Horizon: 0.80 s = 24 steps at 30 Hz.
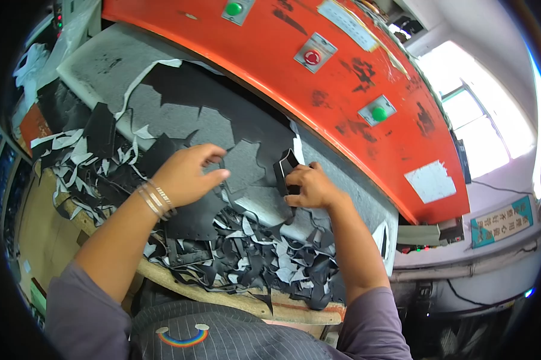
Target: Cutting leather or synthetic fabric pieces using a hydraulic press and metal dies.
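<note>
My right hand grips a black cutting die, a narrow band-like frame with a pale edge, at the ragged border of a dark leather sheet. That sheet lies across the grey cutting bed, with notches cut along its near side. My left hand hovers over the bed's near edge, fingers curled, thumb stretched apart, nothing clearly held. A thin dark strip runs close to its fingertips. Below it is a dark leather piece with small holes near its edge.
Dark and white scraps heap along the wooden ledge in front of me. Beyond the bed rises an orange machine beam with two green buttons and a red one. More scraps lie at left.
</note>
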Tool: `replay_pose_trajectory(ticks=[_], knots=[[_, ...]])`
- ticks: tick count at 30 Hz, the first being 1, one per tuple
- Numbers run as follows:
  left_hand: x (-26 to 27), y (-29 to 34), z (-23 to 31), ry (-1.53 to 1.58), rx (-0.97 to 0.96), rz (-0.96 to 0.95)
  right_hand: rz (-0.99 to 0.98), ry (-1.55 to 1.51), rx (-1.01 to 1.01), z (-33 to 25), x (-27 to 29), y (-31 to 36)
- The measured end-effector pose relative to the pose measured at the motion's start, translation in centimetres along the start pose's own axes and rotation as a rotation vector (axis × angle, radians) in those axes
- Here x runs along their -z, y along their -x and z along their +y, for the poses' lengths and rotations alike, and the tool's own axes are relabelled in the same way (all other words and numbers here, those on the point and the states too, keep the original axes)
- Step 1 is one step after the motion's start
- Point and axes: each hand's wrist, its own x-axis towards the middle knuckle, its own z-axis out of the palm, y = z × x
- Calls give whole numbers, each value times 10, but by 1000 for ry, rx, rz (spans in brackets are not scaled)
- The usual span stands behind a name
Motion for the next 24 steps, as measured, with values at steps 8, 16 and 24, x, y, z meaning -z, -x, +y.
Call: replay_pose_trajectory(ticks=[8,16,24], knots=[[-55,-46,-45,-137,-146,-102,127,215,130,0,-11,-36],[-55,-62,-69,-230,-204,24,223,-289,400,-93,-77,0],[-30,-53,-70,125,24,-73,368,-105,298,-180,-120,18]])
